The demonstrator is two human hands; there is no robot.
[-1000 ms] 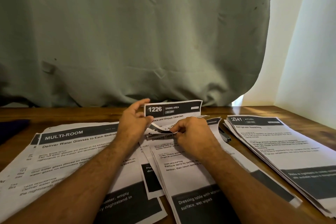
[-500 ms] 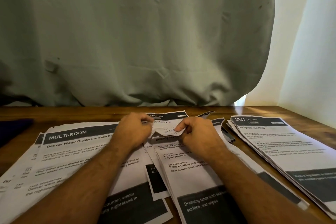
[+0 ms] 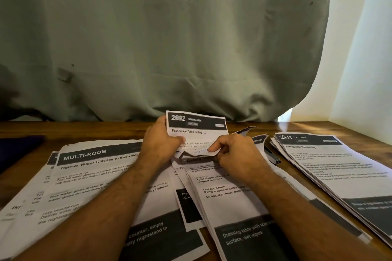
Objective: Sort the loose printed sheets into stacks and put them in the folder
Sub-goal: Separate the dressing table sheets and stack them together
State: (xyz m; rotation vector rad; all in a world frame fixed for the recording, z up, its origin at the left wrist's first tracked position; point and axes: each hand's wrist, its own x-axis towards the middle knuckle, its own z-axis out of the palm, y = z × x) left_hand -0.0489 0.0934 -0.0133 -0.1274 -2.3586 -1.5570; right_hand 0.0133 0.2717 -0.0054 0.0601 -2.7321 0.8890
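Note:
My left hand [image 3: 162, 143] grips the left edge of a printed sheet headed "2692 Dining Area" [image 3: 199, 126], raised upright at the far end of the middle stack [image 3: 229, 201]. My right hand [image 3: 235, 152] pinches the curled lower part of that same sheet, just above the stack's top page about a dressing table. A "Multi-Room" stack [image 3: 84, 176] lies to the left under my left forearm. A "Kitchen" stack [image 3: 331, 167] lies to the right. A dark blue flat thing [image 3: 19, 148], possibly the folder, shows at the far left edge.
The wooden table [image 3: 84, 130] runs to a grey-green curtain [image 3: 169, 48] at the back and a white wall [image 3: 364, 59] at the right. A dark clip or stapler [image 3: 272, 155] lies between the middle and kitchen stacks.
The earlier "1226" sheet went down, and a different dining-area sheet, "2692", now stands raised between both hands. My left hand has shifted up along its left edge.

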